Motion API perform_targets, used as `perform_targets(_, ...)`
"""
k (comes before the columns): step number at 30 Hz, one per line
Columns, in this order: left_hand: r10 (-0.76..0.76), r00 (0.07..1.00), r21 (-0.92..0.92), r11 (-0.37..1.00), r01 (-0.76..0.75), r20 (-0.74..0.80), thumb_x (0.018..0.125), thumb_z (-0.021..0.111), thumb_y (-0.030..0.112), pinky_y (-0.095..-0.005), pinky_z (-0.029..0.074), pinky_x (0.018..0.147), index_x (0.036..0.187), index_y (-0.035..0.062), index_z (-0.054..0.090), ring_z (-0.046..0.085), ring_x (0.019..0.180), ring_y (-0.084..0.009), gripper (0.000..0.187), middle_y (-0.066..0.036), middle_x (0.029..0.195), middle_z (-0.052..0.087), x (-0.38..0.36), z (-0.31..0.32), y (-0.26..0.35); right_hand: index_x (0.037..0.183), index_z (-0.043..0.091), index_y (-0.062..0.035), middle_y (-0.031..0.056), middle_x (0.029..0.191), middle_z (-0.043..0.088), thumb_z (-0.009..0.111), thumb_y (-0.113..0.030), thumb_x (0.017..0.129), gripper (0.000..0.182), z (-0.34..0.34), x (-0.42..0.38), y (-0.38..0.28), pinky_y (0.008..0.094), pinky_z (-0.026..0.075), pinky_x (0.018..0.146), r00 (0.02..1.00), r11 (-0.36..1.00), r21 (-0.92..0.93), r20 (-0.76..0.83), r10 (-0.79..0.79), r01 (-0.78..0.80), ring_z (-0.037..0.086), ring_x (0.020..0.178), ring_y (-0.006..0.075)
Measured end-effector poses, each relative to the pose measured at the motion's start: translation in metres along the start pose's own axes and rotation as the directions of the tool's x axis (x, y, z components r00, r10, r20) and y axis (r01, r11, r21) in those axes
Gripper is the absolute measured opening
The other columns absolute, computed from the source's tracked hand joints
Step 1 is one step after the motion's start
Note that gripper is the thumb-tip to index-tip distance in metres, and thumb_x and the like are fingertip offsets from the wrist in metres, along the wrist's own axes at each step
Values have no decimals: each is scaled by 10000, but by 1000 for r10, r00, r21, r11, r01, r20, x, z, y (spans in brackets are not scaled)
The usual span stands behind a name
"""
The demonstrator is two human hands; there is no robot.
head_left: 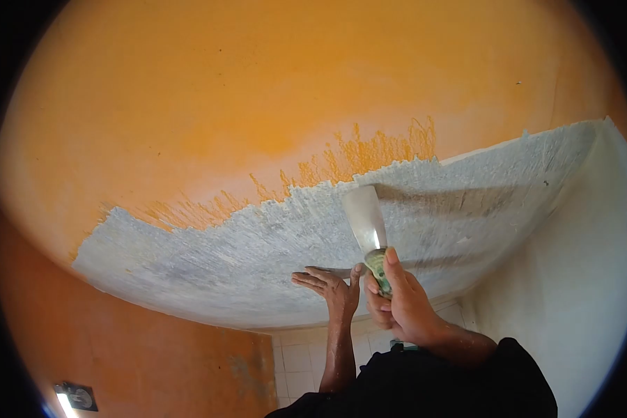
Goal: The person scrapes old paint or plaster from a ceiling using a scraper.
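Scraper (369, 226) sat near view's centre, handle clenched in right hand (411, 303), tip toward 11 o'clock, near ragged colour border; left hand (338, 291), at 7 o'clock from scraper, spread, gripping nothing visible, contact unclear; broad grey area (223, 272), 8 to 2 o'clock, looked largely done; scored orange fringe (359, 157) toward 12 o'clock seemed part-worked; smooth orange coat (258, 83) beyond looked undone

Wide-angle head-worn cam, fwd-facing, approx. w/in arm's reach of orange-and-grey surface (216, 265)
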State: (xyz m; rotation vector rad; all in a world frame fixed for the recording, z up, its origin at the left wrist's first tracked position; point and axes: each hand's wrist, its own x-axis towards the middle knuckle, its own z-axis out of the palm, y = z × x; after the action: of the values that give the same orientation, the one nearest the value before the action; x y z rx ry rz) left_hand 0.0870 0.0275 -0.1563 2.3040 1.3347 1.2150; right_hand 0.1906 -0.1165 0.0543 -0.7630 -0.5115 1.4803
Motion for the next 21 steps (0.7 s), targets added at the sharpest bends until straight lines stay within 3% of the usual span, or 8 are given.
perform_targets(12, 20, 996, 3, 1000, -20, 84, 849, 630, 454, -716, -73, 976, 1366, -90, -225, -291, 1235, -606, 1138, -441, 1323, -318, -1, -8, 0, 755, 428, -110, -58, 533, 287, 237, -639, 937, 591, 7, 6, -20, 227, 178, 355, 996, 999, -39, 92, -14, 18, 211, 388, 54)
perform_targets(15, -14, 995, -2, 1000, 14, 101, 850, 633, 431, -714, -74, 978, 1365, -84, -232, -289, 1238, -605, 1131, -442, 1327, -310, -2, -8, 2, 747, 405, -127, -48, 517, 282, 249, -672, 911, 590, 0, 10, -2, 218, 141, 358, 1000, 998, -59, 25, -1, 2, 192, 386, 47)
perform_targets(21, 72, 997, 14, 997, -72, 34, 852, 630, 428, -714, -88, 975, 1361, -68, -257, -289, 1234, -610, 1137, -440, 1332, -307, 1, -6, -2, 767, 401, -123, -44, 522, 283, 235, -657, 921, 580, 15, 10, 3, 219, 140, 356, 999, 1000, 4, 45, -11, 11, 189, 387, 47)
